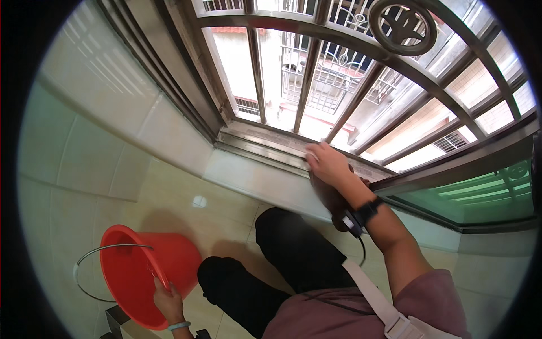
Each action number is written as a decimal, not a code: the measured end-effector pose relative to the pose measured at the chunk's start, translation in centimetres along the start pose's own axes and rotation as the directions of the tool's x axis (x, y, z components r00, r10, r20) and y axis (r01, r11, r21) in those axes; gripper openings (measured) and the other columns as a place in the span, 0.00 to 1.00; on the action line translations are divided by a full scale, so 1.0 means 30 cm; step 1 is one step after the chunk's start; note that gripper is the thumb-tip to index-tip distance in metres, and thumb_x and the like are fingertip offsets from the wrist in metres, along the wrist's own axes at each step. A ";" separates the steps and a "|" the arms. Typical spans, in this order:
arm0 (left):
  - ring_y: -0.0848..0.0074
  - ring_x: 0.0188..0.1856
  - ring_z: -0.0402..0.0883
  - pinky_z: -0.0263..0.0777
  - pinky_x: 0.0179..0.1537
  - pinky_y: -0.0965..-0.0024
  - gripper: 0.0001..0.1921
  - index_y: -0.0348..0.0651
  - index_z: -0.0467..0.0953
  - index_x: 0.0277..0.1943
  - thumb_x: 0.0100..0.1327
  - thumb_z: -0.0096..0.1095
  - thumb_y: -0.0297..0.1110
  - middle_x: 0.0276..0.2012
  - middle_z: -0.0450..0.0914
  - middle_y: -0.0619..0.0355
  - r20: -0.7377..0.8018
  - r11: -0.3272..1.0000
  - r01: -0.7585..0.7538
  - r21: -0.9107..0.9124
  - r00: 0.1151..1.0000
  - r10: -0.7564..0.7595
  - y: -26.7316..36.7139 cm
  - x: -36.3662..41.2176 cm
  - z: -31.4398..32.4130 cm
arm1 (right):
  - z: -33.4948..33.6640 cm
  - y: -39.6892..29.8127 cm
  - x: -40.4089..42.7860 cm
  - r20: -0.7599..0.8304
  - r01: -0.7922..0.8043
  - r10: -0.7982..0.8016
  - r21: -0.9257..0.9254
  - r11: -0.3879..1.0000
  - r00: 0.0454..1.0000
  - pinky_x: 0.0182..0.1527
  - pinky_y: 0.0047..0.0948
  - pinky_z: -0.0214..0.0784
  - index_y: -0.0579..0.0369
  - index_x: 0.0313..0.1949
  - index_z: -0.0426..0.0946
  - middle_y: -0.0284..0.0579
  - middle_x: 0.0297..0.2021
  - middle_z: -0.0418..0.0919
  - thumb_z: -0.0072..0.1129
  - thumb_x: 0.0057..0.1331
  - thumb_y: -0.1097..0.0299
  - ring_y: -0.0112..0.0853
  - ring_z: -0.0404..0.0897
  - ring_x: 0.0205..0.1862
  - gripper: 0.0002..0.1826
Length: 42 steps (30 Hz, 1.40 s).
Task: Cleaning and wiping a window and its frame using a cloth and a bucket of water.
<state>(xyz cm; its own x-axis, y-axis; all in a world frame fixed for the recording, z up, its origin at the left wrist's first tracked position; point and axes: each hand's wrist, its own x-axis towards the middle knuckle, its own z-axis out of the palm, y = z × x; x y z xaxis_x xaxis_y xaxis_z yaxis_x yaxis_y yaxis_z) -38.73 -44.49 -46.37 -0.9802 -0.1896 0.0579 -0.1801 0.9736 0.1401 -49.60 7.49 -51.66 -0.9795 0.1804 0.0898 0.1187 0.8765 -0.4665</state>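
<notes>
At lower left, my left hand (168, 300) grips the near rim of a red plastic bucket (178, 258). The bucket leans with its mouth to the left, and its wire handle (84, 258) hangs out past the rim. The part of the inside I can see shows only bare red wall. My right hand (328, 164), slightly blurred, is at the sliding window's metal track (266, 153) with a dark brown cloth (328, 193) in its grasp. The cloth hangs under the hand and forearm, over the tiled sill (250, 171). Its far part is hidden by my hand.
Metal security bars (305, 84) stand beyond the track. A green-tinted sliding pane (478, 199) borders the right side. Tiled wall (84, 152) rises at left, and a dark-edged box-like object (123, 322) sits below the bucket. My knees (275, 224) are close to the sill.
</notes>
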 end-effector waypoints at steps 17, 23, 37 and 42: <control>0.45 0.31 0.77 0.69 0.30 0.55 0.19 0.28 0.68 0.51 0.58 0.58 0.28 0.27 0.75 0.35 0.067 0.997 0.069 -0.039 0.996 -0.066 0.005 0.009 -0.009 | -0.073 0.074 -0.088 0.066 0.025 -0.010 -0.223 0.974 0.998 0.39 0.45 0.69 0.50 0.46 0.74 0.50 0.40 0.75 0.48 0.64 0.49 0.46 0.77 0.40 0.20; 0.45 0.28 0.76 0.68 0.29 0.52 0.17 0.29 0.69 0.48 0.58 0.56 0.30 0.26 0.76 0.36 0.009 0.995 0.003 -0.098 1.000 -0.002 -0.039 -0.011 0.026 | -0.043 0.031 -0.337 0.021 0.205 -0.214 -0.386 0.899 0.977 0.54 0.41 0.55 0.56 0.54 0.69 0.45 0.46 0.69 0.64 0.52 0.52 0.41 0.66 0.51 0.32; 0.46 0.32 0.77 0.70 0.33 0.55 0.24 0.26 0.67 0.57 0.59 0.57 0.30 0.31 0.77 0.35 0.003 0.995 0.061 0.077 0.998 -0.061 -0.054 -0.004 0.028 | 0.245 -0.205 -0.004 -0.108 0.480 -0.501 -0.177 0.859 0.859 0.54 0.42 0.54 0.52 0.61 0.63 0.49 0.51 0.68 0.54 0.59 0.60 0.40 0.65 0.55 0.30; 0.48 0.28 0.77 0.68 0.28 0.54 0.20 0.29 0.69 0.52 0.59 0.58 0.31 0.25 0.76 0.37 0.003 0.998 0.027 0.055 1.000 -0.028 -0.037 -0.005 0.046 | 0.425 -0.335 0.182 -0.107 0.516 -0.557 -0.263 0.815 0.824 0.55 0.41 0.55 0.54 0.58 0.66 0.49 0.50 0.70 0.48 0.62 0.65 0.41 0.67 0.54 0.24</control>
<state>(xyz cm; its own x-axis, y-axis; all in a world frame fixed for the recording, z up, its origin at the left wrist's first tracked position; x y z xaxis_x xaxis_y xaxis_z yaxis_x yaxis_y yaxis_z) -38.51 -45.37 -47.89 -0.9751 -0.2160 0.0507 -0.2112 0.9736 0.0866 -58.22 -6.01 -57.69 -0.8557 -0.2915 0.4275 -0.3664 0.9247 -0.1028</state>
